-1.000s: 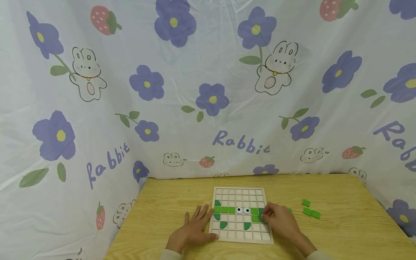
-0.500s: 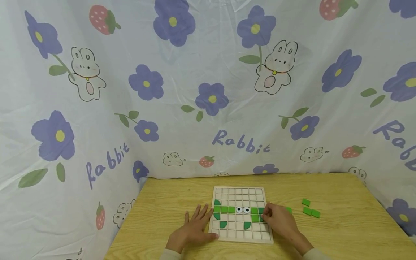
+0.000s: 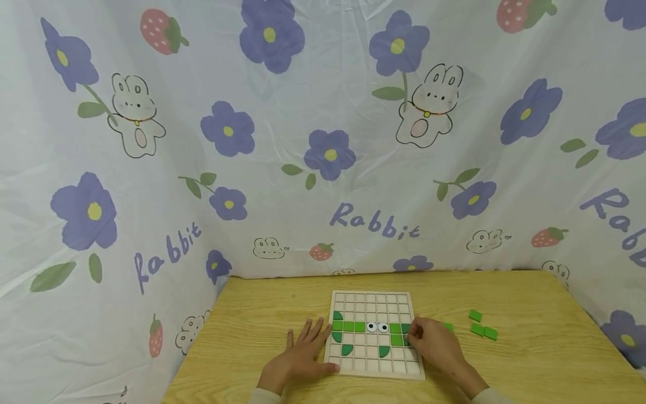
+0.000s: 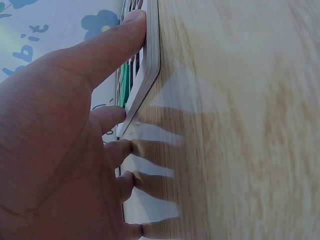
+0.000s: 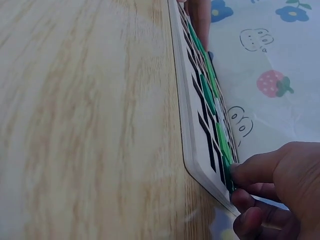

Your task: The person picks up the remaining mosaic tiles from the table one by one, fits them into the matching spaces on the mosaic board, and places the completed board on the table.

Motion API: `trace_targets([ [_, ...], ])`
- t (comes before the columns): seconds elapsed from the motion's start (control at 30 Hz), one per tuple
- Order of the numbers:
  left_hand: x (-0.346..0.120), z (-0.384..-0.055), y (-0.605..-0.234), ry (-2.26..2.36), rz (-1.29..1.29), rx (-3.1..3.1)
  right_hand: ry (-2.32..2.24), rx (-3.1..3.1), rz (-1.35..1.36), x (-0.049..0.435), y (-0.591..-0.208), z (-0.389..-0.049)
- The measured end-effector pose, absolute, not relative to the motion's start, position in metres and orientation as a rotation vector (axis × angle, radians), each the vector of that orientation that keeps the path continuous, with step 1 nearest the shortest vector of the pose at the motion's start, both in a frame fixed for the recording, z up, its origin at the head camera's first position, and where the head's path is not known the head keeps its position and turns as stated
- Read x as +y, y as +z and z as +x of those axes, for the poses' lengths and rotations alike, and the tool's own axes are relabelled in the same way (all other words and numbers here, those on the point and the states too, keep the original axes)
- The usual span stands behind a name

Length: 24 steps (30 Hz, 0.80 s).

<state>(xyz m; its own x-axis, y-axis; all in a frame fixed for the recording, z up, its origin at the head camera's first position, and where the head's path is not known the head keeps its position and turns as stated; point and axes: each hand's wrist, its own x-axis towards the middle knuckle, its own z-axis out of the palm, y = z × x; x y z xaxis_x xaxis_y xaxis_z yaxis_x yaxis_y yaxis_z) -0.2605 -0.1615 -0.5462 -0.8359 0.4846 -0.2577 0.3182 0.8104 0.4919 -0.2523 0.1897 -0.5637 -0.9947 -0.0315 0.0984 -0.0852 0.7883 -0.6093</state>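
A pale wooden grid board (image 3: 370, 370) lies on the table. It carries light green square tiles (image 3: 349, 326), dark green quarter-circle tiles (image 3: 384, 352) and two white eye discs (image 3: 377, 327). My left hand (image 3: 298, 362) rests with spread fingers at the board's left side, thumb on its front left corner and fingertips on the tabletop in the left wrist view. At the right edge my right hand (image 3: 436, 343) pinches a dark green tile (image 5: 227, 175) between thumb and curled fingers, low in a grid cell. Those fingertips partly cover that tile.
Several loose light green square tiles (image 3: 476, 329) lie on the wooden table (image 3: 535, 359) to the right, one of them partly behind the right hand. A white cloth (image 3: 282, 224) printed with flowers and rabbits hangs behind the table and along both sides.
The right hand's fingertips have shifted very slightly over the dark green tile at the board's right edge. The left hand and the board stay in place.
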Motion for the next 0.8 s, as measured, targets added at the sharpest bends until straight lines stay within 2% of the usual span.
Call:
trace_targets([
  [0.43,-0.161,-0.26,-0.547,0.615,0.601,2.628,1.003,-2.903,0.125,0.194,-0.564,-0.254],
  [0.8,-0.161,-0.259,-0.545,0.614,0.597,2.631,0.961,-2.871,0.197,0.225,-0.556,-0.257],
])
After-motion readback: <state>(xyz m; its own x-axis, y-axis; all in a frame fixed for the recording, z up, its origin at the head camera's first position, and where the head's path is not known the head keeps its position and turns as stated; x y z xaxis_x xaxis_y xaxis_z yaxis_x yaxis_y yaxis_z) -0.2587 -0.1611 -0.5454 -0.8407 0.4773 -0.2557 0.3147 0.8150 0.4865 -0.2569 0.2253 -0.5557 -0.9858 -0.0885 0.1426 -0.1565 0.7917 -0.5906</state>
